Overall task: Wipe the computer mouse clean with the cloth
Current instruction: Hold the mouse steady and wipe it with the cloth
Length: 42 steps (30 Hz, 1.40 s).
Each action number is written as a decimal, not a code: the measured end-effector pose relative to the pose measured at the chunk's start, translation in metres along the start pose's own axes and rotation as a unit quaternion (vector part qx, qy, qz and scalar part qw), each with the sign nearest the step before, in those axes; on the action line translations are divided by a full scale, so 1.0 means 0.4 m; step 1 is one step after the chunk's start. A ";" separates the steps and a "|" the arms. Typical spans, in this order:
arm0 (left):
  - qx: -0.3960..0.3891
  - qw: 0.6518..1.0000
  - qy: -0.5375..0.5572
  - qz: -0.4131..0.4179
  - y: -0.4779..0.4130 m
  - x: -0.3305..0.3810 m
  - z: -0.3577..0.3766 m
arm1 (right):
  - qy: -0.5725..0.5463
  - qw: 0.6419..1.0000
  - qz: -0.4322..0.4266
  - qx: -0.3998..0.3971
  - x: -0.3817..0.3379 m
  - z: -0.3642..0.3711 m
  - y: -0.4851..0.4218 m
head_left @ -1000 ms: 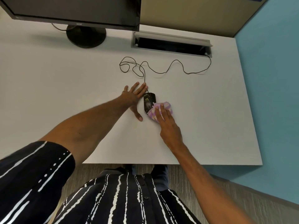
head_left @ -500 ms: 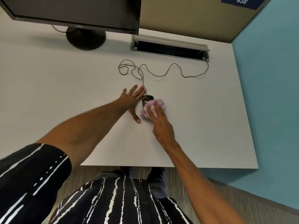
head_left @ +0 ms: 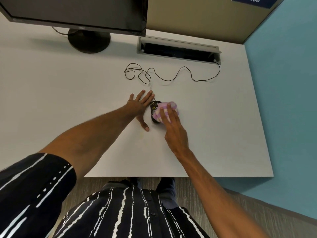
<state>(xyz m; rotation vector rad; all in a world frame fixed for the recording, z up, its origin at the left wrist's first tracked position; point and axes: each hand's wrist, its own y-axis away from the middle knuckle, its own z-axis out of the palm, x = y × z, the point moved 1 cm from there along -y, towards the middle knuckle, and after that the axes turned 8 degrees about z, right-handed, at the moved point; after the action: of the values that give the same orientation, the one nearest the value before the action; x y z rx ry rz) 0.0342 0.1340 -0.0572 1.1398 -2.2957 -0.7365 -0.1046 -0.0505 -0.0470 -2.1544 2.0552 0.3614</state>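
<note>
A black wired computer mouse [head_left: 153, 107] lies on the white desk [head_left: 68, 93], partly covered on its right side by a crumpled pink-and-white cloth [head_left: 167, 109]. My right hand [head_left: 173, 127] presses the cloth onto the mouse with spread fingers on top of it. My left hand [head_left: 139, 107] lies flat against the mouse's left side, fingers apart, thumb pointing back toward me. The mouse's thin black cable [head_left: 171, 78] loops away toward the back.
A black monitor [head_left: 77, 12] on a round stand [head_left: 89, 41] sits at the back left. A grey cable hatch [head_left: 178, 48] is open at the back centre. A blue wall [head_left: 288, 83] borders the desk's right edge.
The right hand with the cloth slid left over the mouse, then back a little to the right, so more of the mouse's left side shows again. The left hand has stayed against the mouse.
</note>
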 end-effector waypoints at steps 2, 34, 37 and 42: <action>0.004 1.000 0.003 0.001 0.001 0.001 0.002 | 0.002 0.999 -0.022 -0.029 -0.028 0.017 -0.009; -0.010 1.000 -0.001 0.002 0.000 -0.003 0.000 | 0.001 0.999 0.005 -0.033 0.050 0.022 0.126; 0.002 1.000 -0.001 0.007 0.005 -0.005 0.003 | -0.001 1.000 0.011 -0.008 0.029 0.006 0.079; 0.018 1.000 0.006 0.015 0.006 -0.007 0.008 | 0.026 0.998 -0.034 -0.045 -0.039 0.013 0.006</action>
<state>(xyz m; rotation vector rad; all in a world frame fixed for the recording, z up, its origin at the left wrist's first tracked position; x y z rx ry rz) 0.0323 0.1385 -0.0585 1.1213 -2.3194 -0.6764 -0.1082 -0.0342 -0.0475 -2.3033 2.0233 0.4015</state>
